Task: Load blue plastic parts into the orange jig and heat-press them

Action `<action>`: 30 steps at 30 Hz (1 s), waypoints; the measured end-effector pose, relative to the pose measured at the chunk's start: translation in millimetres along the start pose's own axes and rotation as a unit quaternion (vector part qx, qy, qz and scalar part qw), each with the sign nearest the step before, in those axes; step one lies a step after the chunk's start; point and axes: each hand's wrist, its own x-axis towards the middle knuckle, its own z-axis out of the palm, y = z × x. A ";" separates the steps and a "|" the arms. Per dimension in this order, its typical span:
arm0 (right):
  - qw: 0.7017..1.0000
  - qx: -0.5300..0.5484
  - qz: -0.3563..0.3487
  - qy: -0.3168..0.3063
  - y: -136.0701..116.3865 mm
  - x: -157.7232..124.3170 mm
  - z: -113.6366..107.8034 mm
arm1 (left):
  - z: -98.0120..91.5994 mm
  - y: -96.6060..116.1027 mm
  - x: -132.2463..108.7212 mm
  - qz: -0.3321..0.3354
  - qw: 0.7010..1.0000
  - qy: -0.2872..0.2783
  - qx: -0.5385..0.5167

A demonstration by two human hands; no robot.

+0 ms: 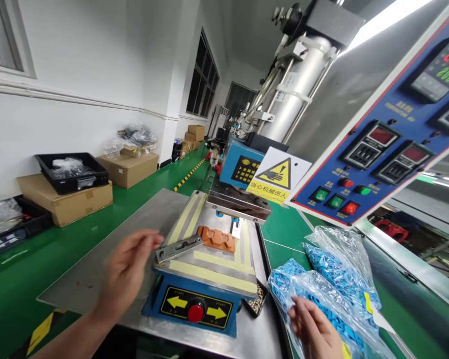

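My left hand hovers left of the machine's work plate, its thumb and fingers pinched together. Whatever may be between those fingertips is too small to make out. Near them lies a grey metal bar with a slot, whose far end reaches an orange-brown fixture block with rounded recesses. My right hand is at the lower right, in front of a clear plastic bag of blue parts. Its fingers are also closed in a pinch, their contents not visible. Over the fixture is the press head with small blue tips underneath.
A black tray of small brass-coloured pieces stands right of the machine base. The base carries a red button. A blue control panel overhangs at right, beside a warning sign. Cardboard boxes stand at left.
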 end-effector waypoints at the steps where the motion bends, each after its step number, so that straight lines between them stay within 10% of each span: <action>1: 0.999 0.023 -0.005 -0.026 -8.0 4.4 18.5 | 14.7 8.1 4.9 -0.051 0.996 -0.066 -0.017; 6: 0.980 0.140 0.017 -0.143 -30.5 38.0 121.0 | 87.6 12.5 30.2 -0.295 0.922 -0.164 -0.190; 10: 0.964 0.183 0.089 -0.173 -36.3 64.0 168.2 | 118.6 6.6 45.9 -0.325 0.908 -0.151 -0.218; 30: 0.971 0.141 0.091 -0.172 -48.8 83.3 197.7 | 142.4 11.3 62.7 -0.381 0.882 -0.141 -0.239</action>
